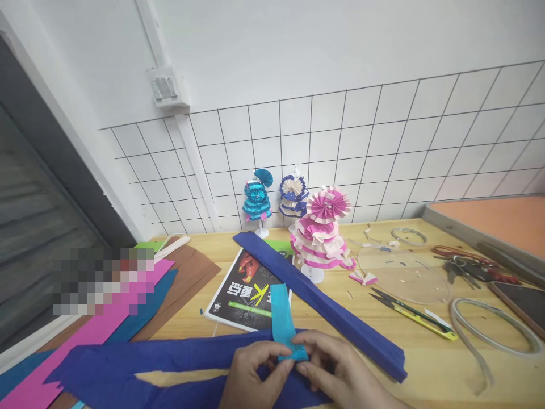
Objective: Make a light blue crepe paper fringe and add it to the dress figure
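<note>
Turquoise paper strip (pixel 281 315), bright and lightly creased, its near end folded into a small flat bundle, its long tail stretching away toward the magazine (pixel 244 289)! In the head view it's at front centre, above the dark blue paper (pixel 187 352); left hand (pixel 255 372) and right hand (pixel 336 366) both pinch the fold between thumb and fingers.

Pale wooden table (pixel 430 372), dark blue paper strips (pixel 321 301), black printed leaflet (pixel 251 289), pink-and-white paper tree (pixel 321 230), yellow-and-black cutter (pixel 419 319), keys (pixel 470 268)
</note>
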`<state>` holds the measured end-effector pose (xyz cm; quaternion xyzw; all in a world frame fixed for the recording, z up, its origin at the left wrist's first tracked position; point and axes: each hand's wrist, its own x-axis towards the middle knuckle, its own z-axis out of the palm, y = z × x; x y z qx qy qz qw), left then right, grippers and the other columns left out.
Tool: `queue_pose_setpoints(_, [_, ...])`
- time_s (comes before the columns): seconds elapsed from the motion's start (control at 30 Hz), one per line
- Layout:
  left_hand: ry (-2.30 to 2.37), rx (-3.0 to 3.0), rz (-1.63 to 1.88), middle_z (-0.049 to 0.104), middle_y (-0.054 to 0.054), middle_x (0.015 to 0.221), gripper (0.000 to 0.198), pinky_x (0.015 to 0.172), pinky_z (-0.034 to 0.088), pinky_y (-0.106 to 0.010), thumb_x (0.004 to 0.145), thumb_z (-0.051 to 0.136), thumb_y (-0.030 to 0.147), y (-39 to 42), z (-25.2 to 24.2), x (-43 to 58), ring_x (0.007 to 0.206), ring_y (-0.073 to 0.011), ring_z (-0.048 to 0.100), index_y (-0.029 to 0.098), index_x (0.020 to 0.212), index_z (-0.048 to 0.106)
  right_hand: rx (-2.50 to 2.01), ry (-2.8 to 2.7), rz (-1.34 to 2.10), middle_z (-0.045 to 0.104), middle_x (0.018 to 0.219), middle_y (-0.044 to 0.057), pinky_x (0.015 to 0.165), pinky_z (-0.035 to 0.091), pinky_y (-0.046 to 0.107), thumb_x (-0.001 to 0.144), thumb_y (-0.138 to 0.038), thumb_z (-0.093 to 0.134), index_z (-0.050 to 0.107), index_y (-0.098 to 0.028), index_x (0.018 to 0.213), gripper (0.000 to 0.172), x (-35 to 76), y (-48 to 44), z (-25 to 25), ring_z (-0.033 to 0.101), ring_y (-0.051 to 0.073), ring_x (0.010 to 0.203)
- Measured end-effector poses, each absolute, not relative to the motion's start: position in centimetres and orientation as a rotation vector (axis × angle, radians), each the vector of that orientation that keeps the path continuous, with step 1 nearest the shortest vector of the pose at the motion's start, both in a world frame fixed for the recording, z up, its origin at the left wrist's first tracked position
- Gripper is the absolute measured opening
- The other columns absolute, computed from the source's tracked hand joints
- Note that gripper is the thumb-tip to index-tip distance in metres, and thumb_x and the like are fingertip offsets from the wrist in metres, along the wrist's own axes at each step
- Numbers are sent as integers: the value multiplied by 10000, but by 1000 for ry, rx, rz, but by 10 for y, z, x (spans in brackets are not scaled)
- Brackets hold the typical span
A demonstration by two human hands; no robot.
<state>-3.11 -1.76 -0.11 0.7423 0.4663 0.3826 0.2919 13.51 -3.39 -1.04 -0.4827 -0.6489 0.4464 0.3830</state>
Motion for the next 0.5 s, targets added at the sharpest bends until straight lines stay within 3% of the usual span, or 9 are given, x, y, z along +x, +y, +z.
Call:
queue_pose_setpoints(0.17, [1190, 1905, 958, 722, -17, 612, 143, 532, 497, -171, 652, 604, 91, -18, 0, -30, 543, -143, 642, 162, 714, 711, -1232, -1618, 1074, 587, 548, -3, 527, 441, 252, 768, -304, 579, 667, -149, 762, 179, 134, -32, -9, 559, 147, 497])
queue_pose_setpoints(0.3, [1195, 1720, 1066, 717, -25, 608, 111, 554, 507, -189, 631, 618, 103, -18, -5, -29, 570, -156, 650, 159, 677, 703, -1231, -1499, 1121, 618, 509, -2, 539, 456, 260, 743, -334, 616, 672, -146, 766, 198, 135, -29, -12, 579, 154, 495])
queue_pose_setpoints(0.5, [1140, 1516, 1135, 725, -38, 611, 66, 557, 523, -206, 616, 650, 144, -17, -14, -29, 574, -168, 660, 158, 641, 710, -1102, -1296, 1308, 683, 627, 21, 545, 471, 242, 655, -354, 716, 707, -165, 728, 203, 137, -26, -19, 597, 143, 544])
